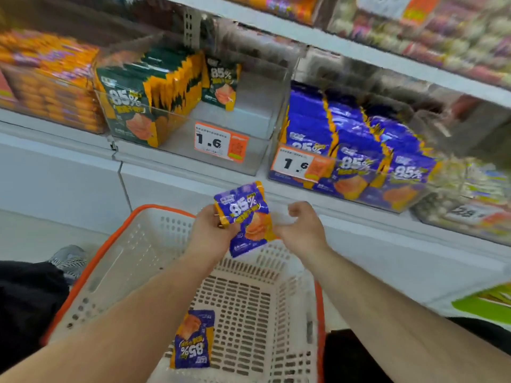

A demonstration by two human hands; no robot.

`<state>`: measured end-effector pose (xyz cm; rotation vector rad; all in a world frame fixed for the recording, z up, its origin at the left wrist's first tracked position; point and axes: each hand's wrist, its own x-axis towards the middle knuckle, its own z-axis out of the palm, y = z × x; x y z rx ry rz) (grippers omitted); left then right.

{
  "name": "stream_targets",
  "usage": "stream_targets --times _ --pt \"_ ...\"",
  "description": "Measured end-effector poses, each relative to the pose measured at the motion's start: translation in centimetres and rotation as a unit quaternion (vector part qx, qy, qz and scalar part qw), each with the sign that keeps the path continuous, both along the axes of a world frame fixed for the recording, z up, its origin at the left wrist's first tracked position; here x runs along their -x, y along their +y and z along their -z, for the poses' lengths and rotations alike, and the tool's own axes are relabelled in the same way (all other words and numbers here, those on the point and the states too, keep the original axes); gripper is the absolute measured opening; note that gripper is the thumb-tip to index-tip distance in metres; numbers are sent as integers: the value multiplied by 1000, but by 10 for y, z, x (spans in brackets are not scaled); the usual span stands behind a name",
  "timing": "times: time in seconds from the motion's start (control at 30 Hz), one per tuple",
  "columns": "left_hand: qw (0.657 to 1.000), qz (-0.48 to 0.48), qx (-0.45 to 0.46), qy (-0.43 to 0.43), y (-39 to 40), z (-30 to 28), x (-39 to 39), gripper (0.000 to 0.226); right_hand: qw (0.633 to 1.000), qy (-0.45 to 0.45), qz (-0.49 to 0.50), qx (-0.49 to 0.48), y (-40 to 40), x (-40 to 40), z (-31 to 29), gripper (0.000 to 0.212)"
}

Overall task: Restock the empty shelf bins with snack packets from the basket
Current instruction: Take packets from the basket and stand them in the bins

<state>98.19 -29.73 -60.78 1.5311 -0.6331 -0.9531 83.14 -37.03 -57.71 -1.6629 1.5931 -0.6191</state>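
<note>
In the head view the left hand (213, 230) grips a purple snack packet (246, 217) above the white basket (132, 261), while the right hand (301, 228) hovers just beside it, fingers loosely curled and holding nothing. A second purple packet (193, 340) lies on the basket floor, below the shelf bin of purple packets (356, 150)

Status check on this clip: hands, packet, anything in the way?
Left hand grips blue packet above basket. Right hand beside it, loosely curled, holding nothing. One blue packet left in basket. Nothing blocking blue bin.
</note>
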Motion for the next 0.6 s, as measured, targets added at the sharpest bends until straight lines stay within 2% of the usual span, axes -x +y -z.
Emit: stream_targets --times 0.03,0.1,0.13,0.2,0.3,0.37,0.47,0.6 --pt "999 21 2 -45 -5 -5 4 28 996 32 -6 80 0 10 -17 49" --pt "987 77 5 -140 -16 -17 17 30 967 95 -55 231 1 28 -45 55" --pt "977 104 8 -185 -21 -22 25 32 950 124 -87 273 2 34 -55 57" --pt "957 144 23 -252 -29 -35 43 34 929 190 -132 288 5 43 -70 62" --pt "944 187 84 -258 -43 -52 71 40 907 257 -144 300 3 57 -82 51" --pt "938 204 113 -258 -54 -60 88 37 903 254 -120 325 0 72 -87 39" --pt "940 194 129 -249 -68 -74 104 30 895 217 -44 387 -10 104 -103 27" --pt "947 185 122 -231 -73 -78 112 39 851 206 72 478 -32 148 -143 26"
